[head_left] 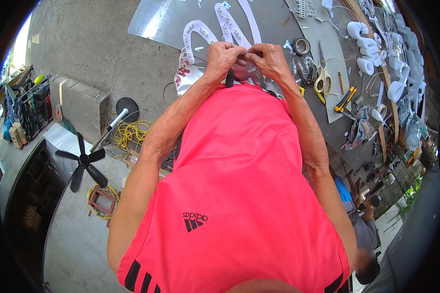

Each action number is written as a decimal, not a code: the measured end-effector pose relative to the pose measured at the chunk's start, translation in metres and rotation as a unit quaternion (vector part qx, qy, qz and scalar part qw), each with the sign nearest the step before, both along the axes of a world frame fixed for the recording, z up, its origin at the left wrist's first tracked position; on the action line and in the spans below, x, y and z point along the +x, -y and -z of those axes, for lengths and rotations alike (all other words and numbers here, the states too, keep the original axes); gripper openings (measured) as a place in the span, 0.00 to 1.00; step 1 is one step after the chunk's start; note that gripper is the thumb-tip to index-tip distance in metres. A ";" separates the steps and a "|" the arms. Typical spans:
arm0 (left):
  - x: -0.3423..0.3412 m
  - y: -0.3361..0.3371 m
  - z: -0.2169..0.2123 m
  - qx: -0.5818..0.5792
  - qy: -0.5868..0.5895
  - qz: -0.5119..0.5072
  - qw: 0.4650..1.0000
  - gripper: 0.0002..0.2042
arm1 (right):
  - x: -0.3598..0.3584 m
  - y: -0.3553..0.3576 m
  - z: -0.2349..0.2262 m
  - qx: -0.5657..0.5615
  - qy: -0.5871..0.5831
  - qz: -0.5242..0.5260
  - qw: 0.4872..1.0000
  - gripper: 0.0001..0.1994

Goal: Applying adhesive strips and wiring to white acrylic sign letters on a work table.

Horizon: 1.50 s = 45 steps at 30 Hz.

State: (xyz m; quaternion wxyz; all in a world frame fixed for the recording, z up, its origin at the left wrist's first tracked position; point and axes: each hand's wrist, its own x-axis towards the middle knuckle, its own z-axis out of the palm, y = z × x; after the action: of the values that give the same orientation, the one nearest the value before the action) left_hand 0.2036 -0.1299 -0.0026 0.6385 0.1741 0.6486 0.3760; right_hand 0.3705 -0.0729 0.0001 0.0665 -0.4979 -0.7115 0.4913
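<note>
My left hand (222,57) and my right hand (270,59) meet over the near edge of the metal-topped table, fingertips pinched close together. Whatever lies between them is too small to make out. Just beyond sit white letter-shaped pieces, one curved (187,35) and one angular (223,18), with small light modules and thin wires along them. Under my left wrist is a white and red printed plastic sheet or bag (185,75). To the right of my right hand lie a roll of dark tape (301,47) and scissors with cream handles (322,80).
Orange-and-black pliers (345,99), a pencil (341,83) and many white channel letters (369,49) crowd the table's right side. On the left stand a black-bladed fan (85,160), a concrete block (78,105) and coiled yellow cord (131,134). Another person (366,234) is at lower right.
</note>
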 end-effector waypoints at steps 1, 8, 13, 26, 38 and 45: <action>0.001 0.001 0.001 -0.001 0.000 0.000 1.000 0.08 | 0.000 -0.001 0.001 -0.023 0.014 -0.001 1.000 0.11; 0.000 0.006 0.006 0.013 -0.016 0.014 1.000 0.09 | 0.008 -0.003 0.009 -0.151 -0.057 0.039 0.986 0.08; -0.003 0.006 0.005 0.016 0.027 0.030 0.999 0.09 | 0.009 -0.002 0.007 -0.191 -0.063 0.043 0.979 0.10; -0.004 0.000 0.001 -0.028 0.043 0.021 0.998 0.10 | 0.016 0.007 -0.005 0.024 -0.024 -0.048 0.998 0.09; -0.007 -0.001 0.001 -0.038 0.058 0.004 0.998 0.09 | 0.030 0.003 -0.027 0.174 0.021 0.148 0.973 0.13; -0.003 -0.006 0.003 -0.037 0.054 0.000 0.998 0.09 | 0.014 0.036 -0.007 -0.097 -0.039 0.150 0.983 0.18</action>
State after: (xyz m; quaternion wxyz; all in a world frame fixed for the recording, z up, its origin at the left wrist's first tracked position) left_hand 0.2003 -0.1240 -0.0059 0.6787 0.1293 0.6263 0.3610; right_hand 0.3844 -0.1093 0.0075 0.1189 -0.5835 -0.5745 0.5615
